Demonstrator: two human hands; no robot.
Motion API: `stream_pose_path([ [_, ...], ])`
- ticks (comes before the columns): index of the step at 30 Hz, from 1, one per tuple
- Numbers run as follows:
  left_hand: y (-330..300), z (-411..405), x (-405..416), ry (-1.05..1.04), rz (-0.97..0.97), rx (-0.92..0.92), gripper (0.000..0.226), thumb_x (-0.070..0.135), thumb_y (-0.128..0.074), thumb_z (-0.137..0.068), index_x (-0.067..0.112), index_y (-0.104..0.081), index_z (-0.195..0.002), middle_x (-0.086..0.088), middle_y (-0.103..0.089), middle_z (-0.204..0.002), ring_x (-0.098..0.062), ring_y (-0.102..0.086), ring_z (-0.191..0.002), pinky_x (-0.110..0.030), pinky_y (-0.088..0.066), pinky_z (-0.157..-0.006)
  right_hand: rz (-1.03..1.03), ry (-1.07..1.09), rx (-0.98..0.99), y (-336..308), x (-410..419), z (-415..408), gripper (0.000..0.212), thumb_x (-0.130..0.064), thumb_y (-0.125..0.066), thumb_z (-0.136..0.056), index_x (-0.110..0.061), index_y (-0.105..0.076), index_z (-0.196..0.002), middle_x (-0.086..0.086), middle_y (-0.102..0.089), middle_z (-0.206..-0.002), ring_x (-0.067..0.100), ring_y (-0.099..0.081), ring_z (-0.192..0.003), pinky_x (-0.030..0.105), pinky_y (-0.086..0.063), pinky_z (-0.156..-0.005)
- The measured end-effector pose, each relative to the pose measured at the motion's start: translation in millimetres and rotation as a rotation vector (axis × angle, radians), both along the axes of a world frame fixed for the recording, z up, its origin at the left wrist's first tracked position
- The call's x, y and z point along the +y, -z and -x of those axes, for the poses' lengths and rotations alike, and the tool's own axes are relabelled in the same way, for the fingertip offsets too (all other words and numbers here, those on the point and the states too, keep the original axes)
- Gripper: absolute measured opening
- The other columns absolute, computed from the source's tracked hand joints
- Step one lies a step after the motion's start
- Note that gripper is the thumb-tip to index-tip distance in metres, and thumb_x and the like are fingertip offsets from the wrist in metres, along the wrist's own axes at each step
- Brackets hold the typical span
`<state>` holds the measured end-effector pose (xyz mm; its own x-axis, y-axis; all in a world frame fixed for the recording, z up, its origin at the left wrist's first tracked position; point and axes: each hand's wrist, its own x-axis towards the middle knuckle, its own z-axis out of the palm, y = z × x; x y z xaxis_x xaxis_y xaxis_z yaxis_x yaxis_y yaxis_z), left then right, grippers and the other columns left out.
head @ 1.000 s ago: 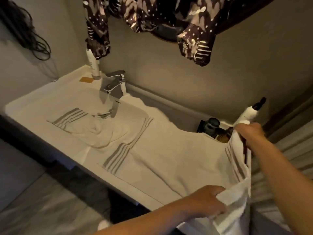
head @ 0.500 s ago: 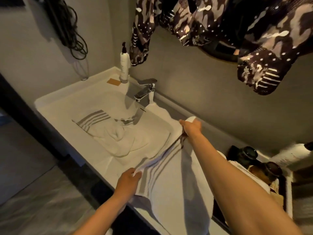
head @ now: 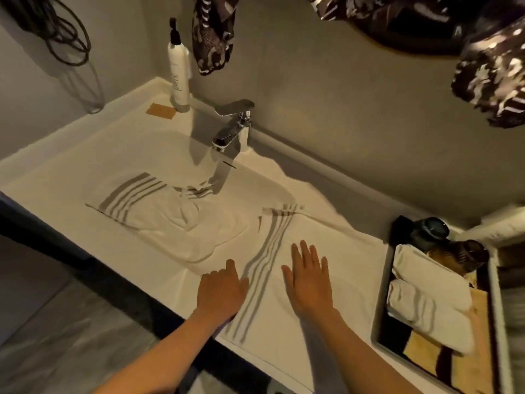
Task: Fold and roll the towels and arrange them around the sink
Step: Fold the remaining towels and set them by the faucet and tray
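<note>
While both hands lie flat and open on the striped towel (head: 318, 234) spread over the white desk (head: 71, 177), left hand (head: 221, 291) beside right hand (head: 308, 280), neither grip holds anything. A second towel (head: 170, 217) sits crumpled in the sink (under the chrome faucet (head: 233, 126)). Two rolled towels (head: 426, 294) rest in a tray (head: 382, 308) at right.

The towel (head: 318, 231), earlier held up, was laid flat; both hands, left (head: 221, 288) and right (head: 308, 277), released it and pressed it, fingers toward 12 o'clock.
</note>
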<state>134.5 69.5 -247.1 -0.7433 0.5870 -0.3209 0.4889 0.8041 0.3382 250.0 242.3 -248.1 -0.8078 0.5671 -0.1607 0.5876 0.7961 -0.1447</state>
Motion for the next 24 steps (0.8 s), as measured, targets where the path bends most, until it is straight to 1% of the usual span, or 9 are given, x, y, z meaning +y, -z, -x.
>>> stream_pose_path([
  [2, 3.0, 6.1, 4.9, -0.09, -0.144, -0.165, 0.043, 0.039, -0.042, -0.099, 0.016, -0.038, -0.136, -0.003, -0.068, -0.1, -0.022, -0.063, -0.092, -0.036, -0.047, -0.086, 0.014, -0.025, 0.003, 7.5, 3.4, -6.3, 0.061, -0.054, -0.009, -0.101, -0.027, -0.003, -0.156, -0.003, 0.003, -0.163, 0.018, 0.008, -0.15, 0.046, 0.001, -0.122],
  [4, 1.0, 12.2, 9.0, -0.212, -0.289, -0.355, 0.039, 0.025, -0.051, -0.097, 0.018, -0.04, -0.134, -0.004, -0.067, -0.088, -0.02, -0.064, -0.08, -0.034, -0.052, -0.078, 0.013, -0.025, 0.006, 9.6, 8.1, -7.5, 0.063, -0.056, -0.008, -0.1, -0.029, -0.001, -0.156, -0.005, 0.006, -0.163, 0.016, 0.011, -0.15, 0.045, 0.002, -0.122],
  [5, -2.1, 14.8, 8.8, -0.244, -0.324, -0.388, 0.039, 0.02, -0.053, -0.096, 0.019, -0.041, -0.133, -0.004, -0.066, -0.083, -0.019, -0.064, -0.075, -0.033, -0.053, -0.074, 0.015, -0.026, 0.004, 9.3, 10.0, -6.8, 0.063, -0.057, -0.008, -0.1, -0.029, -0.001, -0.156, -0.006, 0.006, -0.163, 0.015, 0.011, -0.15, 0.045, 0.003, -0.122],
  [8, -14.9, 17.2, 1.1, -0.174, -0.301, -0.34, 0.039, 0.021, -0.051, -0.097, 0.02, -0.037, -0.133, -0.003, -0.064, -0.083, -0.02, -0.063, -0.077, -0.033, -0.052, -0.071, 0.024, 0.013, -0.02, 8.3, 11.7, -6.3, 0.063, -0.058, -0.007, -0.099, -0.031, 0.002, -0.155, -0.008, 0.008, -0.163, 0.013, 0.012, -0.15, 0.045, 0.003, -0.122],
  [12, -25.6, 22.2, -20.7, -0.136, -0.186, -0.284, 0.045, 0.033, -0.049, -0.1, 0.015, -0.035, -0.137, -0.012, -0.064, -0.112, -0.029, -0.063, -0.099, -0.032, -0.047, -0.075, 0.067, 0.066, -0.026, 7.0, 1.1, -7.4, 0.063, -0.059, -0.006, -0.099, -0.032, 0.002, -0.155, -0.008, 0.011, -0.163, 0.015, 0.014, -0.149, 0.047, 0.007, -0.121],
  [17, -21.9, 22.8, -32.4, -0.089, -0.125, -0.258, 0.043, 0.036, -0.048, -0.1, 0.012, -0.037, -0.134, -0.013, -0.064, -0.116, -0.031, -0.062, -0.1, -0.031, -0.044, -0.071, 0.217, 0.148, 0.045, -8.8, -7.0, -8.9, 0.066, -0.056, -0.01, -0.1, -0.023, -0.004, -0.156, 0.001, 0.006, -0.164, 0.02, 0.01, -0.15, 0.045, 0.005, -0.122],
  [19, -22.4, 20.4, -35.0, -0.072, -0.056, -0.16, 0.048, 0.035, -0.048, -0.099, 0.012, -0.034, -0.138, -0.012, -0.063, -0.114, -0.03, -0.062, -0.096, -0.032, -0.044, -0.068, 0.095, 0.195, 0.106, -13.3, -13.4, -19.6, 0.063, -0.049, -0.019, -0.102, -0.016, -0.014, -0.155, 0.008, -0.007, -0.164, 0.026, -0.001, -0.151, 0.046, -0.002, -0.122],
  [22, -22.0, 11.9, -30.9, 0.146, 0.022, 0.257, 0.055, 0.023, -0.064, -0.085, 0.013, -0.046, -0.136, -0.01, -0.058, -0.112, -0.028, -0.058, -0.089, -0.036, -0.045, -0.067, -0.07, 0.23, 0.148, -13.6, -27.1, -47.5, 0.056, -0.04, -0.031, -0.102, -0.012, -0.032, -0.15, 0.012, -0.025, -0.159, 0.029, -0.018, -0.148, 0.05, -0.01, -0.121],
  [24, -17.1, -4.4, -14.5, 0.352, -0.168, 0.357, 0.046, 0.015, -0.07, -0.079, 0.014, -0.059, -0.124, -0.011, -0.059, -0.117, -0.03, -0.059, -0.095, -0.039, -0.048, -0.075, -0.104, 0.252, 0.151, -8.6, -32.3, -65.2, 0.052, -0.036, -0.038, -0.1, -0.011, -0.038, -0.146, 0.013, -0.031, -0.156, 0.031, -0.025, -0.145, 0.052, -0.014, -0.12],
])
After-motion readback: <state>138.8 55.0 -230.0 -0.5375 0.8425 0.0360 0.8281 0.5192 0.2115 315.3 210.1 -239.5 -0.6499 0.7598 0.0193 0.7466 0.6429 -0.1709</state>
